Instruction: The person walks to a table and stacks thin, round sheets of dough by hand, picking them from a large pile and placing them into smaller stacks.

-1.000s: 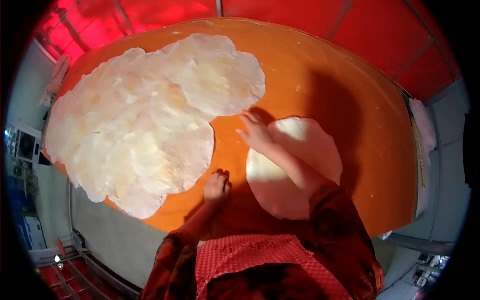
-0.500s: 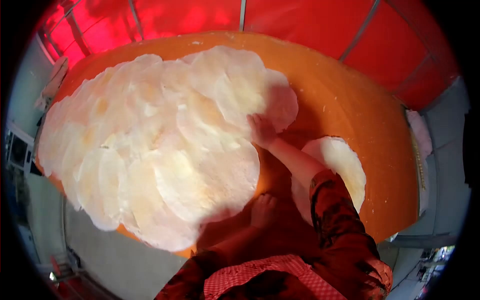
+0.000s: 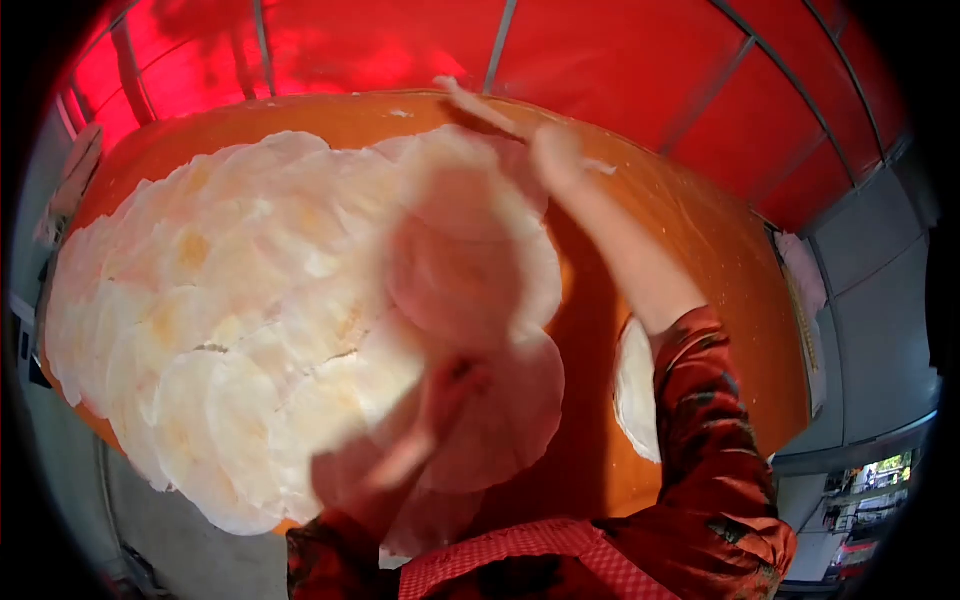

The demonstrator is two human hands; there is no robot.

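Many thin, round, pale dough sheets (image 3: 180, 300) lie overlapping across the orange table (image 3: 720, 260). My right hand (image 3: 556, 158) is raised near the table's far edge, closed on a long, thin, pale piece (image 3: 485, 108) that shows on both sides of it. Blur keeps me from telling whether that piece is a stick or a sheet seen edge-on. Low over the nearer dough sheets is my left hand (image 3: 447, 390), its fingers curled and in shadow; what they hold, if anything, is hidden. A separate round of dough (image 3: 637, 395) lies on the right, partly behind my right forearm.
Red panels (image 3: 600, 60) in a grey frame rise behind the far edge. At the right end a white cloth-like bundle (image 3: 800, 268) lies along the table's border, and another pale bundle (image 3: 75, 185) is at the left end. Grey floor (image 3: 170, 505) shows at lower left.
My right hand has gone from the dough sheets up to the far edge, now with the thin pale piece. My left hand has moved left onto the sheets and curled. The view has shifted.
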